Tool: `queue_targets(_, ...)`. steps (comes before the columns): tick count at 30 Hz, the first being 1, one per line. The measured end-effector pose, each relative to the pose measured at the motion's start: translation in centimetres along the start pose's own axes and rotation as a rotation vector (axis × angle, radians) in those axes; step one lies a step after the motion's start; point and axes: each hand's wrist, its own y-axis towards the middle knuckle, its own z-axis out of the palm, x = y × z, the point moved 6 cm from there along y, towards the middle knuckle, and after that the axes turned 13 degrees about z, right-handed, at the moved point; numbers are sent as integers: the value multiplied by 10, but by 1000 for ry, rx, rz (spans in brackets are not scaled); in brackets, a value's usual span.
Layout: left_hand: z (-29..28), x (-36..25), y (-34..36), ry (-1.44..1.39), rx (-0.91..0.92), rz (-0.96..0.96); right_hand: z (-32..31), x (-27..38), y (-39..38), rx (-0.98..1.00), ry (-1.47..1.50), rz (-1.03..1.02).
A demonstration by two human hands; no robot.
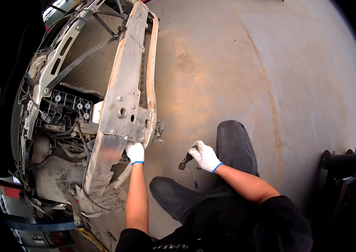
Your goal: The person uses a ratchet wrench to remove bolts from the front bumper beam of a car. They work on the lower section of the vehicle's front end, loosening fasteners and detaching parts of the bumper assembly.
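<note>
My left hand (135, 152), in a white glove with a blue cuff, reaches in at the lower edge of the metal bumper beam (123, 90) on the front of a car. Its fingers go out of sight beneath the beam, close to a few bolts (126, 138). In my gloved right hand (207, 157) is a dark ratchet wrench (183, 164), held over the floor between my knees, its round head pointing to the left. A screwdriver (195, 180) with a blue handle lies on the floor below it.
Behind the beam stand the radiator (91, 54) and a diagonal black strut (81, 61). Cables and dusty parts (70, 145) fill the car's near end. Concrete floor (224, 75) stretches to the right, with a dark metal stand (341, 161) at the right rim.
</note>
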Motion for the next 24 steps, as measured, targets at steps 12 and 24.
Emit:
queue_targets(12, -1, -26, 4, -53, -19, 20, -14, -7, 4, -31, -4, -12)
queue_targets(24, 5, 5, 6, -71, -17, -20, -20, -2, 5, -35, 41, 15)
